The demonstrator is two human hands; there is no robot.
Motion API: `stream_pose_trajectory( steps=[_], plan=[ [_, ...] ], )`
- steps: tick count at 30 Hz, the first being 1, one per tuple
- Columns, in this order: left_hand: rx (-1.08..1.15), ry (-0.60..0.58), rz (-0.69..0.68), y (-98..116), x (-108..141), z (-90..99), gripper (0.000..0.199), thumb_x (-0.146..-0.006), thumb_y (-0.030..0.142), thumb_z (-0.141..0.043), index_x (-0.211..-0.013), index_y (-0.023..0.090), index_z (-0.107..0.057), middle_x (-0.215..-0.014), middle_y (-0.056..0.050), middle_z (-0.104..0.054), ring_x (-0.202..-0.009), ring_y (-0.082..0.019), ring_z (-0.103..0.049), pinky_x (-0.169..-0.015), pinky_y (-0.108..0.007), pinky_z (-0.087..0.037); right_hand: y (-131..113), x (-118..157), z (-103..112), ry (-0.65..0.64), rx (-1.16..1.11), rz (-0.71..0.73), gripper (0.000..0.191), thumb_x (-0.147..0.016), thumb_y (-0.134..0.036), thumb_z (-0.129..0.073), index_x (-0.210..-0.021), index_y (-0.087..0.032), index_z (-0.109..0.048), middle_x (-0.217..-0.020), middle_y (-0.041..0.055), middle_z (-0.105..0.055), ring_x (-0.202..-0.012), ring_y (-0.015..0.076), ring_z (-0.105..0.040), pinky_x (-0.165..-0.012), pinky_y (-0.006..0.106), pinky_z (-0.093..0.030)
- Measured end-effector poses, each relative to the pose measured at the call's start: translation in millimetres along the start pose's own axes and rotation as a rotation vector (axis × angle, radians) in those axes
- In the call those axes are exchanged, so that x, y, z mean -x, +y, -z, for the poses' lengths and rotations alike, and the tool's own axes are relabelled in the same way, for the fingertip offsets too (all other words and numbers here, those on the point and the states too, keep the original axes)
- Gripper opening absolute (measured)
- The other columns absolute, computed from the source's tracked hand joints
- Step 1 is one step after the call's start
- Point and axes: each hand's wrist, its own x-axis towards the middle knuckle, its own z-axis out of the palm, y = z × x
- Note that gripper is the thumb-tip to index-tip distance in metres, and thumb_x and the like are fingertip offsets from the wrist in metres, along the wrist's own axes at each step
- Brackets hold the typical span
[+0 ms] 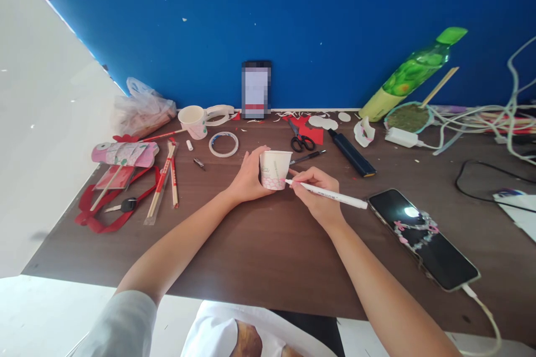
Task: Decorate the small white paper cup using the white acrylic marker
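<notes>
Near the centre of the frame, a small tapered white paper cup with a pink pattern round its lower wall (pixel 275 169) sits upright, pinched at its side by the left hand (pixel 250 177). It should be light and thin-walled, easily dented by a hard squeeze, so the stiffer base edge seems the safer hold. The right hand (pixel 319 195) pinches a slim white plastic marker (pixel 335 196), probably smooth and slippery, tip at the pink pattern. Beneath spreads a flat dark brown wood-grain tabletop (pixel 251 256)
</notes>
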Motion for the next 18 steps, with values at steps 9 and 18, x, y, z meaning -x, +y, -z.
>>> stream_pose_trajectory(
  steps=[9,18],
  plan=[
    [0.008,-0.007,0.012,2.1,0.7,1.1,0.093,-0.062,0.036,-0.081,-0.134,0.024,-0.023,-0.142,-0.017,-0.042,-0.136,-0.036,-0.041,-0.115,-0.058,-0.025,-0.3,-0.5,1.0,0.001,0.001,-0.014,0.014,-0.068,-0.019,-0.071,-0.06,-0.023,-0.06,-0.057,-0.0015,-0.066,-0.078,0.0257,-0.073,-0.088,0.045,-0.056],
    [0.022,-0.002,0.002,0.3,1.2,0.4,0.098,-0.062,0.035,-0.081,-0.138,0.024,-0.02,-0.142,-0.018,-0.043,-0.136,-0.035,-0.041,-0.115,-0.06,-0.023,7.3,-5.1,5.0,0.034,-0.28,-0.045,0.013,-0.067,-0.016,-0.066,-0.059,-0.023,-0.059,-0.041,-0.01,-0.049,-0.05,0.0115,-0.057,-0.102,0.048,-0.048]
  ],
)
